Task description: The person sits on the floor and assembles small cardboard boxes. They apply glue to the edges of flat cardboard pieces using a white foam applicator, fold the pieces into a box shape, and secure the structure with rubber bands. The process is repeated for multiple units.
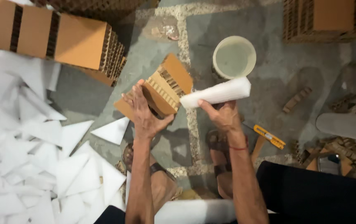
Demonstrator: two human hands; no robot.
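My left hand (pixel 144 111) grips a small brown block of layered honeycomb cardboard (pixel 163 88), held up over the stone floor with its ribbed side facing right. My right hand (pixel 222 116) holds a white foam piece (pixel 217 93) by its lower edge; its left tip touches the ribbed face of the cardboard block. A red thread circles my right wrist. Below the hands I see both my feet in sandals.
Several white foam triangles (pixel 29 166) lie piled at left. Large honeycomb cardboard blocks (pixel 58 37) sit at upper left and upper right. A white bucket of pale liquid (pixel 234 57) stands just behind the hands. A yellow utility knife (pixel 270 137) and cardboard scraps lie at right.
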